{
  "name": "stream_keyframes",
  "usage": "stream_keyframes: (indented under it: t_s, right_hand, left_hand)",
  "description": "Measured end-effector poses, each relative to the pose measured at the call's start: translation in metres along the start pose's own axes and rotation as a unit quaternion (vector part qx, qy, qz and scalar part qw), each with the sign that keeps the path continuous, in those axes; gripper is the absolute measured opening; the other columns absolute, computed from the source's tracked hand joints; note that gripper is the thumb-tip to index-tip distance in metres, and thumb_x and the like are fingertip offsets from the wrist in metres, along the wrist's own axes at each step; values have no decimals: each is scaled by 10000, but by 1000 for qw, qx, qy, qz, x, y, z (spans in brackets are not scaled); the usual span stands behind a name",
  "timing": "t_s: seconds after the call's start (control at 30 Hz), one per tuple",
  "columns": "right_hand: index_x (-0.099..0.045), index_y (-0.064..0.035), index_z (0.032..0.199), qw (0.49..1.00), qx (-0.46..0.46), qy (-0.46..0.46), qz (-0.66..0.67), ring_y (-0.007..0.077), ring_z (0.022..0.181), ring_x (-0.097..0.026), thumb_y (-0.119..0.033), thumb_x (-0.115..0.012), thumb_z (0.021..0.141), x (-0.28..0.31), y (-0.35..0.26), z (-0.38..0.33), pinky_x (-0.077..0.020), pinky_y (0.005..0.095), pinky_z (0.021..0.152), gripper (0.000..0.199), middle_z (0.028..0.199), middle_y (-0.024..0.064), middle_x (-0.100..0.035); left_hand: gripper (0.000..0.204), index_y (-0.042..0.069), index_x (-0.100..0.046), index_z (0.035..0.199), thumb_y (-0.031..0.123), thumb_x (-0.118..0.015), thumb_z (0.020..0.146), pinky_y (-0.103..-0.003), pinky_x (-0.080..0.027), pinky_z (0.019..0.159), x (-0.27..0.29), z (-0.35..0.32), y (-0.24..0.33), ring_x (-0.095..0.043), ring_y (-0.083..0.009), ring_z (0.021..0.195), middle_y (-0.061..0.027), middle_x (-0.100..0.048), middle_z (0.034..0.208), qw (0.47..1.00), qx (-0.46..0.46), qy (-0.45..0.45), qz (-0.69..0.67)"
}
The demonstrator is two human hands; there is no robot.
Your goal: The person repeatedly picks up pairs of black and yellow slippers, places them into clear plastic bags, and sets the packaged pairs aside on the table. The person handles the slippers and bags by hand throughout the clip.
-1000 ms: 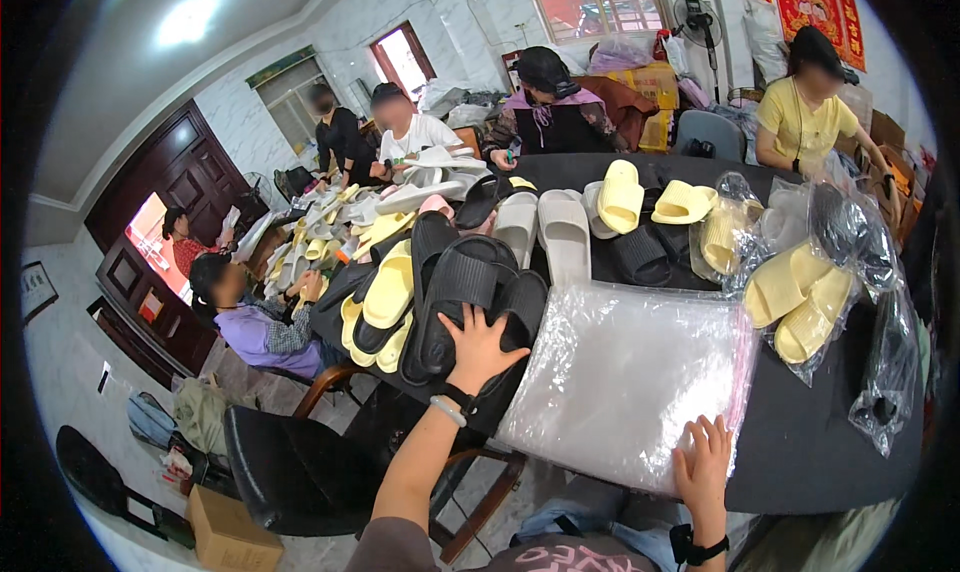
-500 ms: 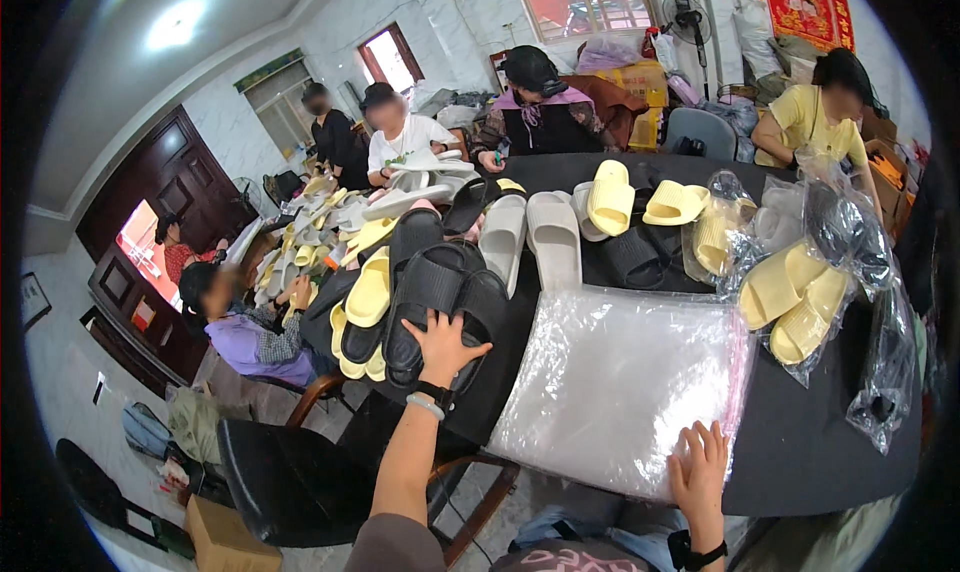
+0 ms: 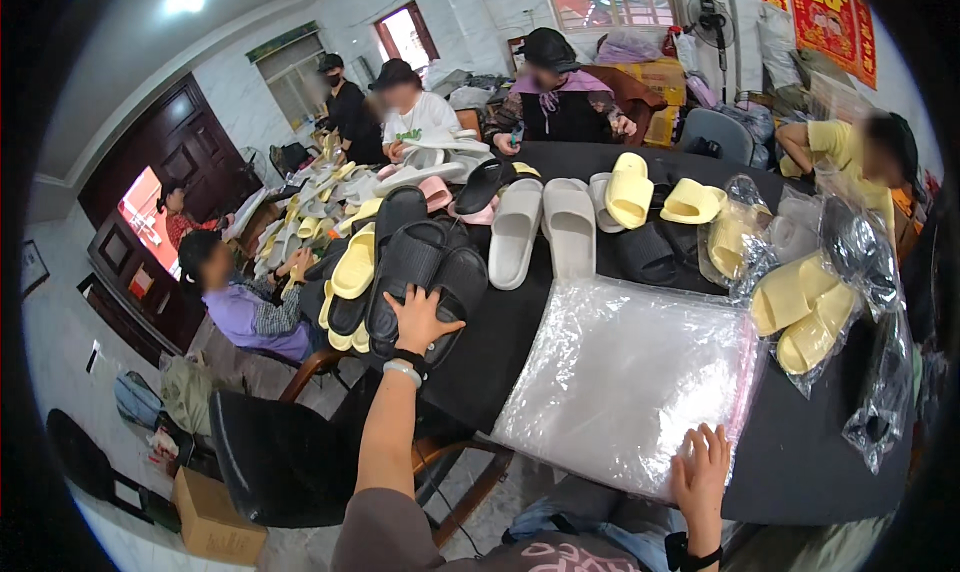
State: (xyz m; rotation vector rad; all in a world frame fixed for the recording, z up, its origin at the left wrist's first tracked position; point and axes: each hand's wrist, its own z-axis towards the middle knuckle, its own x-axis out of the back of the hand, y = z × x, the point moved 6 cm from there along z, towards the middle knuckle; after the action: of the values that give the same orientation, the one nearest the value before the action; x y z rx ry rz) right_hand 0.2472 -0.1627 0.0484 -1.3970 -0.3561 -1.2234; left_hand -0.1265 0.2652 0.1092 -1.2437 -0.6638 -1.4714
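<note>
My left hand [image 3: 420,317] lies on a pair of black slippers [image 3: 425,272] at the left edge of the black table [image 3: 800,462], fingers spread over their heels. My right hand [image 3: 702,472] rests flat, fingers apart, on the near corner of a stack of clear plastic bags [image 3: 630,377] lying in front of me. Yellow slippers [image 3: 352,267] sit just left of the black pair.
Grey slippers [image 3: 545,227], pale yellow slippers [image 3: 630,187] and bagged yellow slippers [image 3: 805,307] cover the table's far and right parts. Several people sit around it. A black chair [image 3: 285,462] and a cardboard box [image 3: 210,517] stand at my lower left.
My left hand has stayed on the black slippers while the view shifted slightly; my right hand has stayed on the bag stack's near edge.
</note>
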Motion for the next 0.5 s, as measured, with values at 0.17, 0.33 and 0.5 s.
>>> stream_keyframes:
  t_s: [0.17, 0.33, 0.5]
  right_hand:
    - [-536, -44, 1319, 1000, -10, -6, -12, 459, 1430, -310, -158, -660, 873, -1, 0, 0, -199, 610, 1179, 476, 1429, 207, -468]
    - [-533, -39, 1322, 1000, -13, -12, -18, 457, 1433, -307, -172, -657, 878, 0, -3, 2, -197, 608, 1180, 479, 1432, 205, -467]
    - [-534, -38, 1321, 999, -21, -6, -24, 456, 1435, -302, -182, -664, 872, -2, -3, 2, -202, 608, 1176, 488, 1430, 208, -470]
  left_hand:
    - [906, 191, -589, 1376, 654, -806, 627, -806, -104, 1085, -5, 8, -20, -373, -367, 1413, -166, -555, 1357, 999, -18, -26, 27]
    - [886, 202, -591, 1368, 632, -816, 627, -790, -112, 1101, -10, 21, -43, -367, -352, 1417, -148, -547, 1374, 998, -6, -32, 46]
    - [916, 198, -586, 1373, 628, -831, 602, -791, -128, 1097, -18, 38, -68, -357, -352, 1423, -145, -541, 1379, 998, 0, -30, 51]
